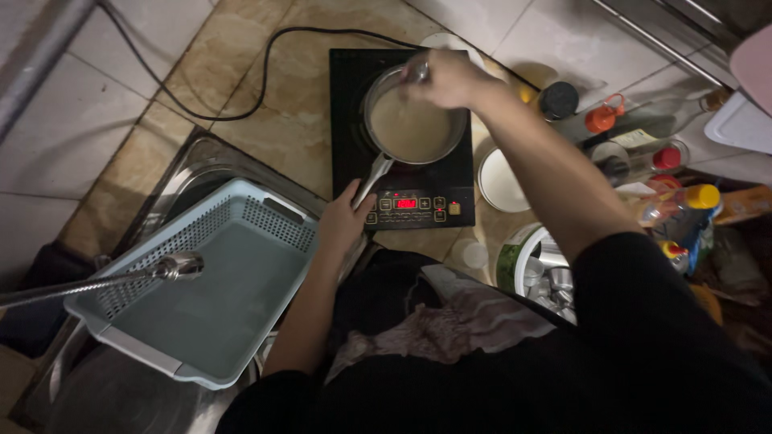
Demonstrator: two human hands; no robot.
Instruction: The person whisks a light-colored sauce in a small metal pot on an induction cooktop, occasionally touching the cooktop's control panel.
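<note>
Left hand: the left hand gripped the end of the pan handle, fingers closed round it, at the front-left corner of the cooker.
Right hand: the right hand hovered over the far rim of the pan, fingers closed on a metal utensil; what kind of utensil could not be told.
Pan: it stood on the cooker's black top, filled with a pale beige liquid, its handle pointing toward the person.
Cooker: a flat black single-plate unit on the counter, with a red lit display among its front buttons; its black cord curved away across the counter to the left.
Basket: a pale blue perforated basket sat in the sink, just left of the left hand.
Tap: a metal tap head reached in from the left over the basket.
Right side: a white bowl stood just beside the cooker, with bottles with red, orange and yellow caps further right.
Near edge: a round container holding metal pieces sat under the right forearm.
</note>
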